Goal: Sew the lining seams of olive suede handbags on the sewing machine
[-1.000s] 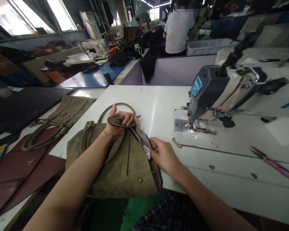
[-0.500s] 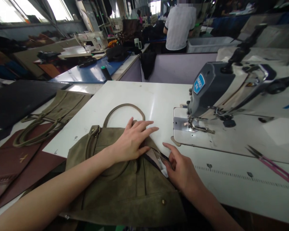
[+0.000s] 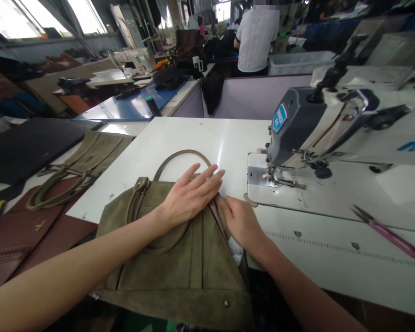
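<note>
An olive-green handbag (image 3: pixel 159 272) lies in front of me, its lower part reaching past the near edge of the white table. My left hand (image 3: pixel 195 191) rests flat on its upper right part, fingers stretched out. At the bag's right edge, my right hand (image 3: pixel 240 221) has its fingers closed on the edge, thumb toward the bag. Pale lining (image 3: pixel 235 251) shows along that open edge. One round handle (image 3: pixel 183 152) stands out beyond the bag onto the table; the other loops over its front. A small metal stud (image 3: pixel 227 303) sits low on the right.
A sewing machine (image 3: pixel 297 129) stands to the right, with pink-handled thread snips (image 3: pixel 390 233) before it. To the left lie an olive bag panel with handles (image 3: pixel 93 152) and maroon pieces (image 3: pixel 31 226). A person in a white shirt (image 3: pixel 257 39) stands beyond the purple partition (image 3: pixel 256 99).
My right hand has moved up and left along the bag's edge and closed on it. My left hand's fingers have drawn closer together. The bag's right side has shifted slightly left.
</note>
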`<move>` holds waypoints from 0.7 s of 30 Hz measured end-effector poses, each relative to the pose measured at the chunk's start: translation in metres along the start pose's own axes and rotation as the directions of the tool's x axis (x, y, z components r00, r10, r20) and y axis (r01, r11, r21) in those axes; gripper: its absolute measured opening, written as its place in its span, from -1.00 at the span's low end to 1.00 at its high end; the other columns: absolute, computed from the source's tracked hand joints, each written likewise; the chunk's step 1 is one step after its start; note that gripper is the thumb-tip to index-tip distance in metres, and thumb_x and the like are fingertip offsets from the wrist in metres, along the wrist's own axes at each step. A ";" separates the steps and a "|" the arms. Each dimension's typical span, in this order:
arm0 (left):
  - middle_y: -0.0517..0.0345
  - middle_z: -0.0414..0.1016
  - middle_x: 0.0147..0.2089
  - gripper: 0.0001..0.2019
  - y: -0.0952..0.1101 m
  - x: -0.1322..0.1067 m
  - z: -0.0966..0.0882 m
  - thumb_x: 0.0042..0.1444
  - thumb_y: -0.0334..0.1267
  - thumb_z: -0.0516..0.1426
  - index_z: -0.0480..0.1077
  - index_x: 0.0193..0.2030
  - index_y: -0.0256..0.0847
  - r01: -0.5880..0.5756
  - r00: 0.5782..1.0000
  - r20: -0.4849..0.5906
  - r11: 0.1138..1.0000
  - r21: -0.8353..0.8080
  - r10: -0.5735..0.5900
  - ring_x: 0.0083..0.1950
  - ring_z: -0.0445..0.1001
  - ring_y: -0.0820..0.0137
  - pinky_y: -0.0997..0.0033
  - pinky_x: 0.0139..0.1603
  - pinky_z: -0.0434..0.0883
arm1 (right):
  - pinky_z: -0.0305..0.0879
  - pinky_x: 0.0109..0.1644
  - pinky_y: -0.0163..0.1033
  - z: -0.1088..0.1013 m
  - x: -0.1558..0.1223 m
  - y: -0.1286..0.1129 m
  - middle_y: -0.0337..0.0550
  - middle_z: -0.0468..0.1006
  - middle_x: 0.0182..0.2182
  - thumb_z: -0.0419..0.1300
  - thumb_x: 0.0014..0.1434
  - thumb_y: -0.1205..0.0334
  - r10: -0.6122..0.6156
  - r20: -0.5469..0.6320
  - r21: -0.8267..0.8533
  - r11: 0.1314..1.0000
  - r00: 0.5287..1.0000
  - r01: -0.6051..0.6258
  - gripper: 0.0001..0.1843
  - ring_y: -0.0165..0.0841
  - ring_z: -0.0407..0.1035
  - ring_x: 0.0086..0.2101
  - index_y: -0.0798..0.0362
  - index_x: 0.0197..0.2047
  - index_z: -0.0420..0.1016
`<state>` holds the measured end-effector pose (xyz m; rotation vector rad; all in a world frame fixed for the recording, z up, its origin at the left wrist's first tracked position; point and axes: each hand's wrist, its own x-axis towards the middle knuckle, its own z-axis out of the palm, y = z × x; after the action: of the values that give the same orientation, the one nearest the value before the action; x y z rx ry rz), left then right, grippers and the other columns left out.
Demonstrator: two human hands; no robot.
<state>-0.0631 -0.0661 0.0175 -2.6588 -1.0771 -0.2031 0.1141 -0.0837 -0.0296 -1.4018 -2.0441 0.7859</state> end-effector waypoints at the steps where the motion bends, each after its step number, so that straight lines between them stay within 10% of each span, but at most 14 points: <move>1: 0.08 0.05 0.42 -0.52 0.001 0.005 0.005 0.29 -0.51 -0.09 0.15 0.32 -0.13 0.025 0.999 -0.045 1.000 -0.016 -0.025 0.45 -0.07 0.22 -0.04 0.44 -0.14 | 0.06 -0.41 -0.27 -0.001 -0.002 0.002 -0.20 0.38 -0.57 0.01 0.33 0.35 0.027 -0.010 0.022 0.999 1.000 -0.027 -0.67 -0.31 0.29 -0.50 0.05 -0.50 0.26; 7: 0.07 0.17 0.35 -0.49 -0.002 0.047 0.013 0.24 -0.30 -0.01 0.09 0.34 -0.09 0.182 0.969 0.234 0.852 -0.490 -0.072 0.36 0.10 0.15 -0.14 0.34 0.03 | 0.03 -0.46 -0.32 -0.021 -0.012 0.016 -0.32 0.30 -0.61 0.12 0.20 0.38 0.102 -0.006 0.124 0.987 0.995 -0.101 -0.88 -0.36 0.25 -0.54 0.05 -0.39 0.32; 12: -0.02 0.35 0.18 -0.55 0.015 0.053 0.014 0.18 -0.07 0.19 0.25 0.14 -0.19 0.157 0.956 0.288 0.932 -0.326 -0.060 0.22 0.27 0.09 -0.19 0.31 -0.02 | 0.02 -0.52 -0.36 -0.027 -0.032 0.019 -0.47 0.22 -0.66 0.11 0.13 0.42 0.123 -0.020 0.194 0.974 0.992 -0.117 -0.69 -0.39 0.22 -0.62 0.06 -0.04 0.25; 18: 0.09 0.44 -0.23 -0.82 0.027 0.035 0.018 0.21 -0.14 0.14 0.29 -0.22 -0.21 0.249 0.937 0.294 0.949 -0.194 -0.186 -0.13 0.38 0.17 0.10 -0.06 0.24 | 0.06 -0.48 -0.34 -0.026 -0.041 0.023 -0.39 0.28 -0.64 0.10 0.15 0.40 0.041 -0.139 0.173 0.985 0.990 -0.016 -0.91 -0.41 0.21 -0.61 0.02 -0.31 0.35; 21: -0.01 0.43 -0.22 -0.90 0.021 0.043 0.027 0.23 -0.26 0.04 0.28 -0.22 -0.24 0.115 0.976 0.201 0.981 -0.154 -0.083 -0.15 0.35 0.16 0.08 -0.05 0.22 | 0.09 -0.45 -0.32 -0.027 -0.035 0.023 -0.32 0.36 -0.61 0.10 0.15 0.41 0.024 -0.155 0.153 0.988 0.988 0.000 -0.87 -0.39 0.26 -0.59 0.03 -0.40 0.38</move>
<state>-0.0167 -0.0444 -0.0025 -2.8209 -1.3080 -0.0538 0.1592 -0.1051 -0.0309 -1.3477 -1.8189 0.7936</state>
